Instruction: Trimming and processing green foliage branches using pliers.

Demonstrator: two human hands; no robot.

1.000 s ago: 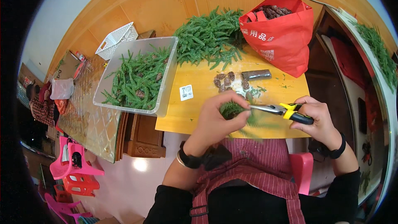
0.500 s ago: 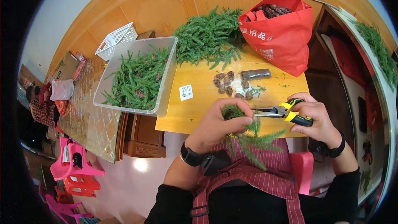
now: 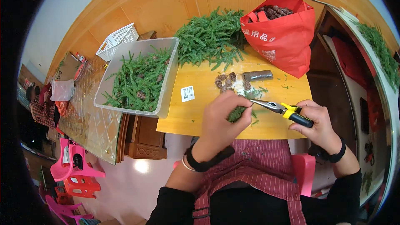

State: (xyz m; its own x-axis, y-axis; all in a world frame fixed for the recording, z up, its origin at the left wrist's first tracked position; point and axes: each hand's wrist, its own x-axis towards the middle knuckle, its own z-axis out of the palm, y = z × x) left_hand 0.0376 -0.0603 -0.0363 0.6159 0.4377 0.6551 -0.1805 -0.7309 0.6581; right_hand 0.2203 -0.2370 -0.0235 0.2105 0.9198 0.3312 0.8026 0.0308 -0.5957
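The left hand (image 3: 223, 116) pinches a green sprig (image 3: 236, 113) in closed fingers, over the near edge of the yellow table (image 3: 200, 112). At its three o'clock, the right hand (image 3: 318, 121) wraps tightly around the pliers (image 3: 283, 110), whose tips meet the sprig. Pine cones (image 3: 229, 81) lie at twelve o'clock, a red bag (image 3: 283, 37) at one, a clear bin (image 3: 137, 79) at ten.
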